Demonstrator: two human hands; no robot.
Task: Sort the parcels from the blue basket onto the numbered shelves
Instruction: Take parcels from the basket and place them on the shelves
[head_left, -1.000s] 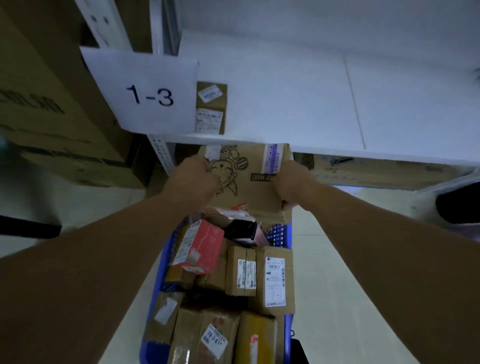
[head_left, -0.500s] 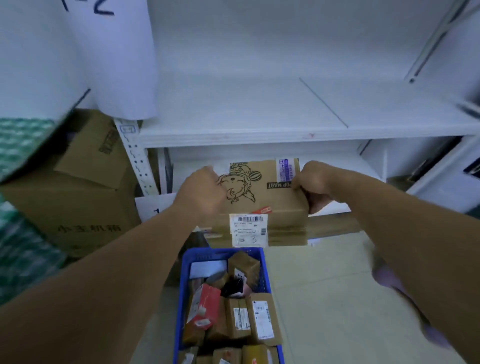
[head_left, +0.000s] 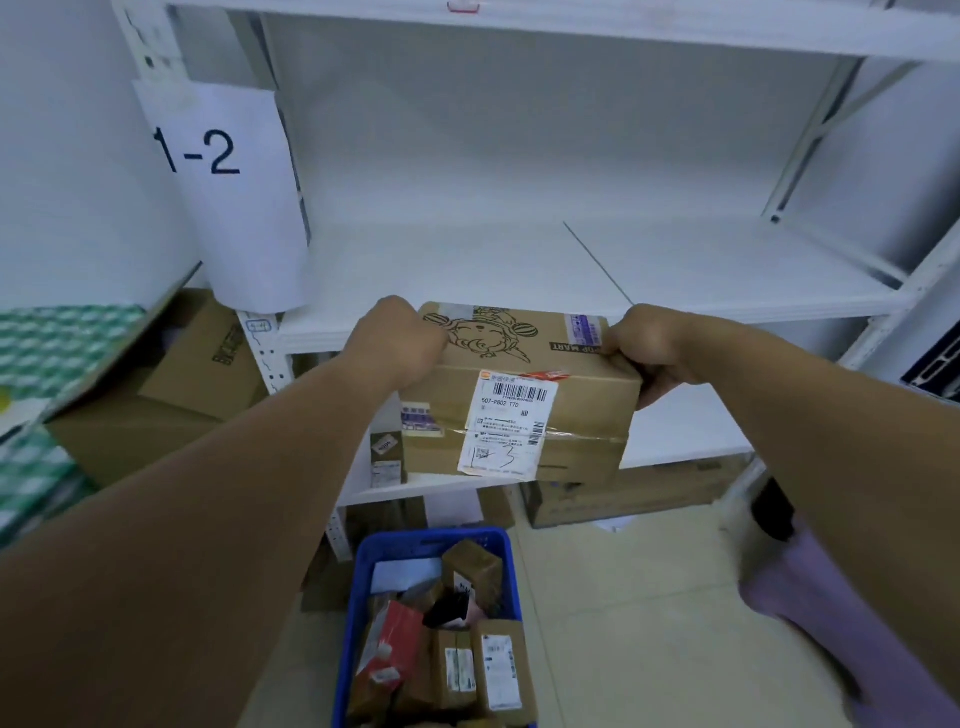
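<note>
Before the shelf (head_left: 467, 270), left hand (head_left: 397, 345) and right hand (head_left: 649, 348) grip the parcel (head_left: 587, 395) between them.

The parcel (head_left: 519, 395) was held at centre, before the front edge of the shelf (head_left: 467, 270), with the left hand (head_left: 395, 343) at its 9 o'clock end and the right hand (head_left: 644, 348) at 3 o'clock. The sign (head_left: 218, 171) hung at 10 o'clock. At 6 o'clock the basket (head_left: 431, 539) stood on the floor, smaller parcels (head_left: 498, 670) in it. Cartons (head_left: 156, 405) sat at 8 o'clock.
</note>
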